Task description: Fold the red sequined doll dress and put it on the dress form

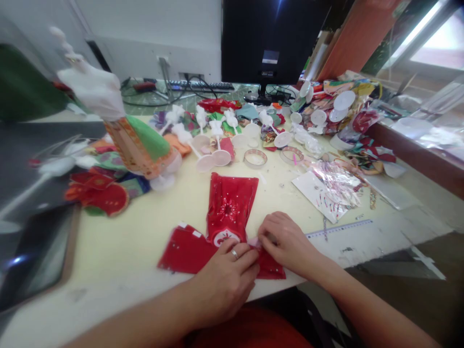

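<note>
A small red doll garment (232, 193) lies flat on the table, with a white-and-red embroidered patch and small light dots. Its sides spread out at the bottom. My left hand (234, 273), with a ring on one finger, is closed over the lower middle of the cloth, its fingertips hidden against it. Just to the right, the fingers of my right hand (284, 239) are pinched at a small pale strip (254, 241) on the garment's edge. Bits of white tape (196, 234) stick to the garment's left part.
White doll stands (221, 157) and tape rolls (255, 158) lie behind the garment. A dressed mannequin (136, 140) leans at left, near a red felt piece (105, 193) and a dark tablet (39, 256). To the right are a blue ruler (340, 228) and clear plastic bags (333, 181).
</note>
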{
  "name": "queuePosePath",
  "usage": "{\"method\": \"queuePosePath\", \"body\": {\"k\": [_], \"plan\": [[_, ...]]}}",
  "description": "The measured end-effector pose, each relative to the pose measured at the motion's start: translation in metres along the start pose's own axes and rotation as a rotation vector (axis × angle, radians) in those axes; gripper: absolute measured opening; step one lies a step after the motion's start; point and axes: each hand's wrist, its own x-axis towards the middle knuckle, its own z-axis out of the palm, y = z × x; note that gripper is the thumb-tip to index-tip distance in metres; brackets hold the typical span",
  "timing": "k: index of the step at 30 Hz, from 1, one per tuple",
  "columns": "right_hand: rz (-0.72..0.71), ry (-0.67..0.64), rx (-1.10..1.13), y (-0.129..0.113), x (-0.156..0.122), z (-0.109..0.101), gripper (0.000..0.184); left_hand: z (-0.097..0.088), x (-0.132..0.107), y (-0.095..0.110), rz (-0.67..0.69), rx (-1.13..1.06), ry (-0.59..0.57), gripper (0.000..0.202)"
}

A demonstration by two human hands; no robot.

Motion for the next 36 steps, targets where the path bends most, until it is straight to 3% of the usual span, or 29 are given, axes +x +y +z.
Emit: {"method": "queuePosePath", "body": {"k": [23,36], "plan": [[-0.054,0.022,0.035,0.000,-0.002,-0.001,0.018,-0.001,0.001,0.000,0.057,-0.028,-0.010,0.018],[-0.200,0.062,-0.016,-0.003,-0.012,-0.003,0.022,-0.001,0.002,-0.001,0.047,-0.030,-0.026,0.021]]}}
